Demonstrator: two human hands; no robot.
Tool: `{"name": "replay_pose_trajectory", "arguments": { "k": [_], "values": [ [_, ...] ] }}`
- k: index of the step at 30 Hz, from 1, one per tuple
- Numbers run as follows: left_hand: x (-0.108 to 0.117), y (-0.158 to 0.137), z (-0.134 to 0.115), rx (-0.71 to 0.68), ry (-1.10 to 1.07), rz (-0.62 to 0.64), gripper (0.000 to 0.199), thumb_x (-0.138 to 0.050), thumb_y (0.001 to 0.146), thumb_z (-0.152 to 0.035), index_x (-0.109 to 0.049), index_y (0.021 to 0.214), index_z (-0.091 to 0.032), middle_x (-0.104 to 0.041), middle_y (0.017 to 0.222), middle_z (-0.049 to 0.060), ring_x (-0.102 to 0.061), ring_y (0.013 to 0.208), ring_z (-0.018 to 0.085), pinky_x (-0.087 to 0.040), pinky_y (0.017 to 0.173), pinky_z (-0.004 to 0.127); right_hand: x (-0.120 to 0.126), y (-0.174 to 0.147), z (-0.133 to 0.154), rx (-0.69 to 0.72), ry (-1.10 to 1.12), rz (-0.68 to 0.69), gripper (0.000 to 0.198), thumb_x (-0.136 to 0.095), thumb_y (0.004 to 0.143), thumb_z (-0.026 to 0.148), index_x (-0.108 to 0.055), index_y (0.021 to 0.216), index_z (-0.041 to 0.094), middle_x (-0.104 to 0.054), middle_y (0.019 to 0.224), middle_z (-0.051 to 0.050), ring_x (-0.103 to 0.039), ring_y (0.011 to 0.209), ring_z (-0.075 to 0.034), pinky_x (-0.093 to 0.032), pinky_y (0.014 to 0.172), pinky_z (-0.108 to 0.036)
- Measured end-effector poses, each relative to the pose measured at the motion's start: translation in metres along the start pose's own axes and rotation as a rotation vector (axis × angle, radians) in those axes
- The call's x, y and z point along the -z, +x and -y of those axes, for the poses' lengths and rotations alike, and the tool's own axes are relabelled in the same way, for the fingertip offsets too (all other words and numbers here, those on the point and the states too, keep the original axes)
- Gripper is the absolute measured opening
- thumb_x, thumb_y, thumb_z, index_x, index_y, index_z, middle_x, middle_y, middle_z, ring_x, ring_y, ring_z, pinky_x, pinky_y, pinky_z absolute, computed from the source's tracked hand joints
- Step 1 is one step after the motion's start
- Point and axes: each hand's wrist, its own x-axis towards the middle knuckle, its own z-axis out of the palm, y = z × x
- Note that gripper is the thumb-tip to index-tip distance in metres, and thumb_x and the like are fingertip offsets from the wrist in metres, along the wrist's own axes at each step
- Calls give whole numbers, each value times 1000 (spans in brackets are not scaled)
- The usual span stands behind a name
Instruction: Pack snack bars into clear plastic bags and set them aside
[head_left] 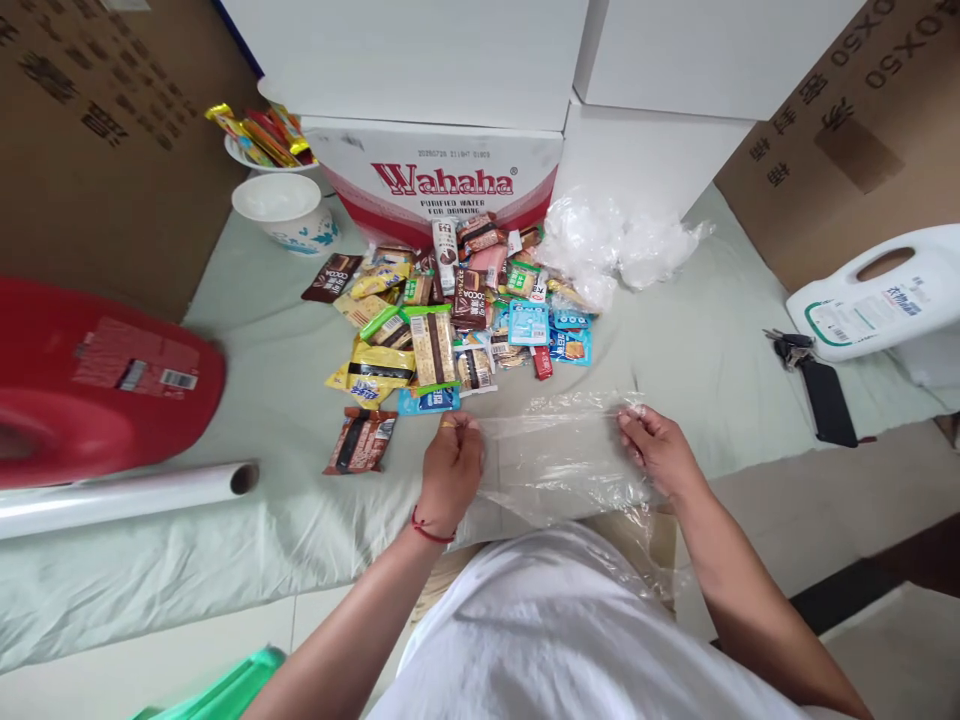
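Observation:
Between my two hands a clear plastic bag [562,455] is stretched out over the front edge of the table, its lower part hanging down. My left hand [452,465] pinches its left end, close to a blue snack packet [429,399]. At the right end, my right hand [656,448] grips the bag with bent fingers. Just beyond lies a pile of wrapped snacks [433,345], with a brown wrapped snack [360,441] apart at the near left. Crumpled clear plastic bags [592,245] sit behind the pile on the right.
A Wahaha carton [450,150] stands at the back. On the left are paper bowls [277,205], one holding snack sticks, a red jug [105,375] and a plastic film roll [127,500]. A white detergent bottle [877,290], keys [791,345] and a black case [827,400] lie right.

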Motion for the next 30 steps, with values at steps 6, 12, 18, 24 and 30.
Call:
{"name": "replay_pose_trajectory", "arguments": {
  "k": [6,12,18,24,30],
  "values": [
    [5,11,-13,-171,703,-31,13,-45,100,-30,-53,93,-24,-66,72,4,-64,68,26,-32,62,30,7,22,-2,262,-587,-184,31,-63,90,52,-66,89,21,-61,73,-3,-54,67,-19,-47,65,-32],
    [-4,12,-19,-130,900,32,19,-39,104,-30,-56,102,-21,-73,86,11,-70,76,29,-33,63,31,-10,13,36,785,-941,-104,51,-61,93,33,-57,142,22,-54,142,-18,-51,131,-35,-46,108,-53],
    [-4,8,-16,-166,764,70,15,-40,104,-29,-51,95,-24,-65,73,5,-65,69,26,-31,62,31,-79,31,48,807,-781,450,30,-59,96,29,-70,123,26,-55,150,-10,-62,125,-27,-54,97,-41],
    [2,-4,-7,37,16,178,30,-67,86,-46,-47,94,-25,-57,59,-7,-48,49,14,-31,54,25,-107,76,43,590,-355,284,20,-61,91,38,-70,90,20,-70,92,-4,-63,85,-19,-48,78,-31],
    [18,-24,-12,244,-281,196,61,-89,60,-37,-53,107,-20,-62,65,-8,-51,56,9,-35,58,21,-115,86,33,424,-286,147,22,-58,85,41,-65,84,20,-60,72,2,-50,66,-15,-39,66,-27]
  ]
}}
